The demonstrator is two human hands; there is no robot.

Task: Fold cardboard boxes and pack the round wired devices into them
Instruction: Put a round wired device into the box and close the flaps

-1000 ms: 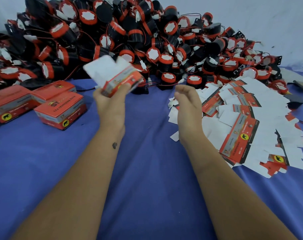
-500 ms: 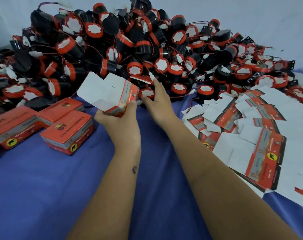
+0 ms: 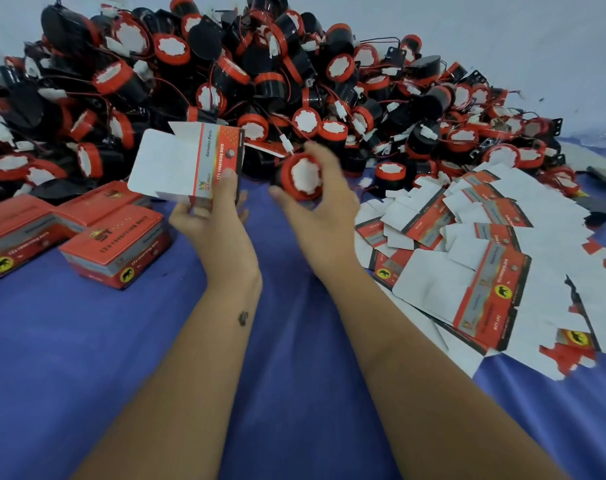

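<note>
Right hand (image 3: 320, 206) grips one device (image 3: 303, 176), red cap facing near, just right of the box (image 3: 190, 164) pinched in the left hand (image 3: 218, 220), flaps open far-left, mouth not clearly visible.

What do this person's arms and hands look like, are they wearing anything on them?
Both forearms are bare, with no sleeves, gloves, watch or rings in view. The left hand and right hand are uncovered. The left forearm carries a small dark mark, like a tiny tattoo, just below the wrist.
</note>
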